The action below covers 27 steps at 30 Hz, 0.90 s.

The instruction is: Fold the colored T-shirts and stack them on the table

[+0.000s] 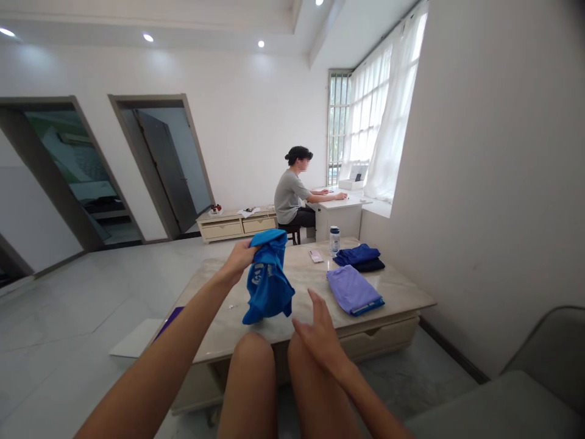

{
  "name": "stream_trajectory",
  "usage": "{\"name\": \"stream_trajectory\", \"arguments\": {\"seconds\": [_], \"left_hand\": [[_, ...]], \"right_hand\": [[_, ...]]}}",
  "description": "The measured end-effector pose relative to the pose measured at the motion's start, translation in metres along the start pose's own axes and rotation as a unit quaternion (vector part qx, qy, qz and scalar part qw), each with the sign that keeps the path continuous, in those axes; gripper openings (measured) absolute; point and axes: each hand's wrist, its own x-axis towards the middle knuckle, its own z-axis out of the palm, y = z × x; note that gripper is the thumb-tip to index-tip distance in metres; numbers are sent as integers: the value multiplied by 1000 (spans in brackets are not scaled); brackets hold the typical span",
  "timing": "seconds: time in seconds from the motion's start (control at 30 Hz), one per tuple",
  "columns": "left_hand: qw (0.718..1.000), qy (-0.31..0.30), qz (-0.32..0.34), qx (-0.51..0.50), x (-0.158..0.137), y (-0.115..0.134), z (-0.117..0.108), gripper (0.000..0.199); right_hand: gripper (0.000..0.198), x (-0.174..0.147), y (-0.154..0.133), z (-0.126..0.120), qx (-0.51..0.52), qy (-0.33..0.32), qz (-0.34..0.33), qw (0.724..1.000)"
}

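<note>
My left hand (241, 261) grips the top edge of a blue garment (269, 286) with pale lettering, and the cloth hangs down above the coffee table (315, 281). Just to the right of the cloth, my right hand (319, 332) is held over my knee with thumb and fingers apart, touching no cloth. A stack of folded clothes lies on the table's right side, with a lavender garment (351, 288) on top and a blue edge below it. Behind that sit folded dark blue clothes (359, 256).
On the tabletop stand a clear bottle (334, 241) and, beside it, a phone (315, 256). A person (290, 192) sits at a white desk (340, 213) by the window. A low cabinet (237, 224) runs along the far wall. A grey sofa (516, 402) is at lower right.
</note>
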Motion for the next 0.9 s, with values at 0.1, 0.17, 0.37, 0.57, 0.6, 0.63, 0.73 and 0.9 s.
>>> {"name": "stream_trajectory", "arguments": {"seconds": [0.1, 0.17, 0.37, 0.57, 0.6, 0.63, 0.73, 0.9], "left_hand": [[999, -18, 17, -38, -11, 44, -7, 56], [998, -2, 23, -58, -16, 59, -21, 57], [993, 117, -24, 13, -26, 31, -91, 54], [966, 190, -110, 135, -19, -32, -132, 42], [965, 197, -109, 137, -14, -38, -136, 39], [963, 204, -106, 139, -8, -42, -140, 36], [956, 219, -51, 189, 9, -59, -154, 29], [882, 168, -9, 440, 11, -155, -181, 25]], "right_hand": [[103, 73, -32, -6, 3, -23, 45, 999], [84, 100, -42, -14, -9, -51, 42, 998], [41, 141, -22, -52, -85, -126, -24, 988], [49, 224, 12, -67, -143, -119, -21, 982], [49, 240, 17, -67, -144, -109, -22, 983], [49, 254, 23, -67, -139, -95, -29, 985], [50, 282, 43, -61, -104, -32, -73, 991], [55, 251, 91, -20, -138, -173, -87, 971]]}}
